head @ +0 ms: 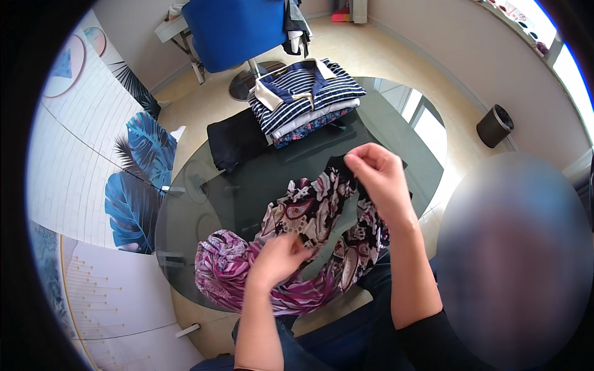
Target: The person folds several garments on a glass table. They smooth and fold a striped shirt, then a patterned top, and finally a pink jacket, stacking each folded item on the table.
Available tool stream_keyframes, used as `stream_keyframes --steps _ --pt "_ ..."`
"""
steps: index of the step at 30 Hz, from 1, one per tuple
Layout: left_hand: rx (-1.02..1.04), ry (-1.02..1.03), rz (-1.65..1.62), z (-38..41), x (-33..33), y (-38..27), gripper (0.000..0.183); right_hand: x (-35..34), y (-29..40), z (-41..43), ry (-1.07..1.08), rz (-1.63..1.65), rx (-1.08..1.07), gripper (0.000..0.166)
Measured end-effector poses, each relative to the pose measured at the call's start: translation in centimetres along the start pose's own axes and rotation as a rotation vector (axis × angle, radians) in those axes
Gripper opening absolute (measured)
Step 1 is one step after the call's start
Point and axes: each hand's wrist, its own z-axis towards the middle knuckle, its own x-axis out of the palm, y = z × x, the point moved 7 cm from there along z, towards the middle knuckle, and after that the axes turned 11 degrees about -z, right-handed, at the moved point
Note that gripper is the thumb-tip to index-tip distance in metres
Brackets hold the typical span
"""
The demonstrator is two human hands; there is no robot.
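Observation:
My right hand (pixel 380 178) pinches the black band of a patterned garment (pixel 301 213), lifting that end above the glass table. The cloth carries a paisley print in black, cream and maroon, turning to magenta stripes lower down. My left hand (pixel 278 262), slightly blurred, has its fingertips closed on the near edge of the same garment. At the left end the fabric lies bunched in a purple and white heap (pixel 220 259). An open loop of cloth spreads between the two hands and the near table edge. What kind of garment it is, I cannot tell.
Across the oval glass table (pixel 222 199) sits a folded stack topped by a striped collared shirt (pixel 306 92). Folded black cloth (pixel 236 139) lies beside it. Beyond stand a blue chair (pixel 234 35) and a waste bin (pixel 495 126). A blurred oval (pixel 515 259) covers the lower right.

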Motion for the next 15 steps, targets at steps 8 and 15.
stream_keyframes --steps 8,15 --pt "0.530 -0.568 -0.092 0.1 1.9 -3.4 0.042 5.7 3.8 -3.4 0.161 -0.335 -0.057 0.010" --pt "0.578 -0.667 -0.243 -0.4 0.9 -4.1 0.029 4.1 5.7 -3.4 0.073 -0.559 -0.219 0.010"
